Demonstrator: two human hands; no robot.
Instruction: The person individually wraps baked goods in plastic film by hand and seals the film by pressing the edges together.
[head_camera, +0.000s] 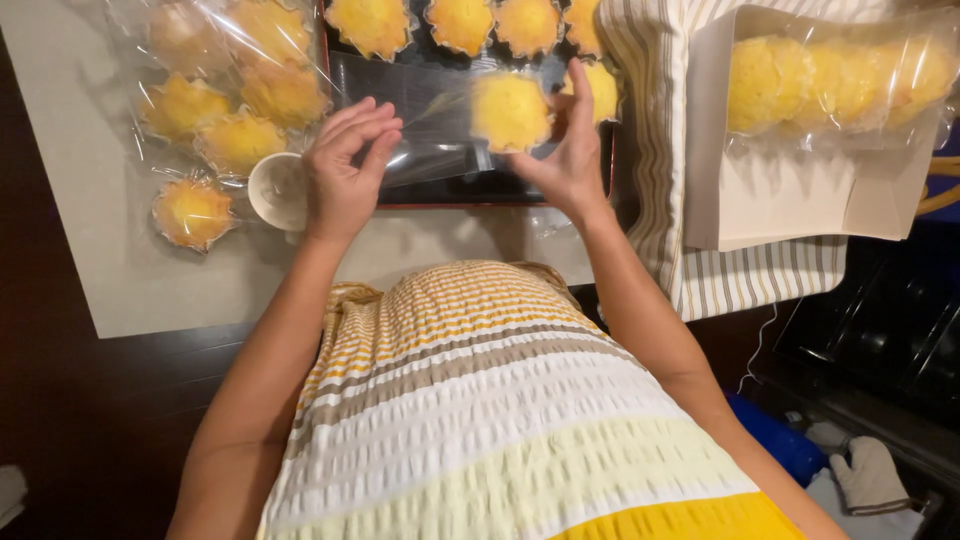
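Note:
A yellow muffin (510, 110) sits inside a clear plastic bag (440, 125) that I hold up between both hands over a dark tray (400, 85). My left hand (345, 165) pinches the bag's open left end with its fingertips. My right hand (570, 150) grips the bag's right end, just beside the muffin. More yellow muffins (460, 22) stand in a row at the tray's far side.
Several bagged muffins (235, 95) lie on the grey mat (90, 200) at left, beside a small white cup (275, 190). A white box (790, 195) with bagged muffins sits on a striped cloth (660, 120) at right. An oven mitt (870, 478) lies low right.

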